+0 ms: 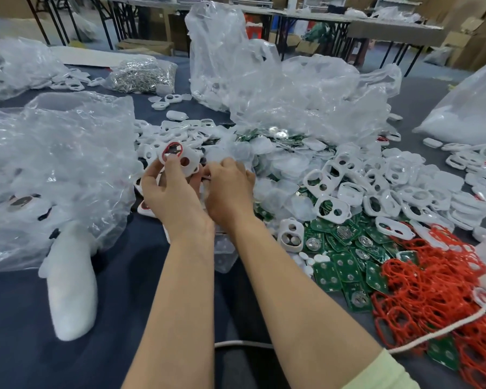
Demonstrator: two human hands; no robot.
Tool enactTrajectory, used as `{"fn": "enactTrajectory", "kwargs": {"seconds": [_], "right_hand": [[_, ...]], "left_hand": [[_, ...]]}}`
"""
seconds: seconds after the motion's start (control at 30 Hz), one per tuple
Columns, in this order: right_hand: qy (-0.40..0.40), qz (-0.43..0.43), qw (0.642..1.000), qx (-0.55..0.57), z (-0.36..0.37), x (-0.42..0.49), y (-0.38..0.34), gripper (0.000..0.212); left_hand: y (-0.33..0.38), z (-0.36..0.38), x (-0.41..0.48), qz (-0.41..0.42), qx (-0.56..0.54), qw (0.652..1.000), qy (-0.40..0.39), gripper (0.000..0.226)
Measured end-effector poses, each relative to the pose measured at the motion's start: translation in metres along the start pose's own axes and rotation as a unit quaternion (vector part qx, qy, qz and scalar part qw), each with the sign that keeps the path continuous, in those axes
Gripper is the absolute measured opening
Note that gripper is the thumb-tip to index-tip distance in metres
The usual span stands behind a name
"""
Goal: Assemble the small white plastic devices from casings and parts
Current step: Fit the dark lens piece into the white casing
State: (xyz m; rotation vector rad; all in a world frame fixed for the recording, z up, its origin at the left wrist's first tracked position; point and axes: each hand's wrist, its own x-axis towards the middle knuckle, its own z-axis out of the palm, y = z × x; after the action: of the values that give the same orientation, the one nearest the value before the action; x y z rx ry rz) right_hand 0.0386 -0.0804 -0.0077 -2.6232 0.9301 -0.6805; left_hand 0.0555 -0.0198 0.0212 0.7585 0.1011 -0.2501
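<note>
My left hand (167, 189) grips a white plastic casing (180, 158) that has a red ring and a dark part showing in its larger opening. It is held upright above the dark table. My right hand (229, 186) is right beside it, fingers curled and reaching into the pile of white casings and clear covers; what it pinches is hidden. More white casings (331, 192) lie heaped to the right. Green circuit boards (345, 248) and red rubber rings (427, 282) lie at the front right.
Crumpled clear plastic bags sit at the left (54, 169) and at the back centre (264, 80). A bag of small metal parts (143, 75) lies at the back left. A white foam piece (70, 282) lies front left. A white cord (432, 332) crosses the red rings.
</note>
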Motion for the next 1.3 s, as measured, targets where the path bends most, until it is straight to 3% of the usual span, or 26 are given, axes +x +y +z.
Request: {"fn": "enactTrajectory", "kwargs": {"seconds": [0.2, 0.4, 0.57, 0.67, 0.97, 1.2, 1.3], "right_hand": [[0.086, 0.069, 0.954, 0.278, -0.057, -0.023, 0.042, 0.016], [0.107, 0.176, 0.897, 0.391, -0.079, -0.056, 0.091, 0.022], [0.163, 0.223, 0.842, 0.462, -0.071, -0.067, 0.098, 0.01], [0.169, 0.204, 0.836, 0.48, -0.071, -0.065, 0.096, 0.014], [0.164, 0.182, 0.886, 0.394, -0.07, -0.067, 0.09, 0.01], [0.172, 0.186, 0.87, 0.422, -0.07, -0.067, 0.092, 0.008], [0.185, 0.209, 0.838, 0.47, -0.07, -0.065, 0.096, 0.011]], "left_hand": [[-0.019, 0.006, -0.017, -0.012, 0.095, 0.989, -0.111, 0.009], [-0.052, 0.01, -0.048, -0.072, 0.223, 0.931, -0.281, 0.009], [-0.063, 0.004, -0.046, -0.047, 0.296, 0.899, -0.319, 0.01], [-0.065, 0.001, -0.042, -0.048, 0.329, 0.882, -0.334, 0.01], [-0.068, 0.0, -0.039, -0.065, 0.336, 0.87, -0.356, 0.012], [-0.066, 0.0, -0.039, -0.068, 0.335, 0.863, -0.373, 0.016], [-0.066, 0.001, -0.039, -0.066, 0.323, 0.878, -0.348, 0.016]]}}
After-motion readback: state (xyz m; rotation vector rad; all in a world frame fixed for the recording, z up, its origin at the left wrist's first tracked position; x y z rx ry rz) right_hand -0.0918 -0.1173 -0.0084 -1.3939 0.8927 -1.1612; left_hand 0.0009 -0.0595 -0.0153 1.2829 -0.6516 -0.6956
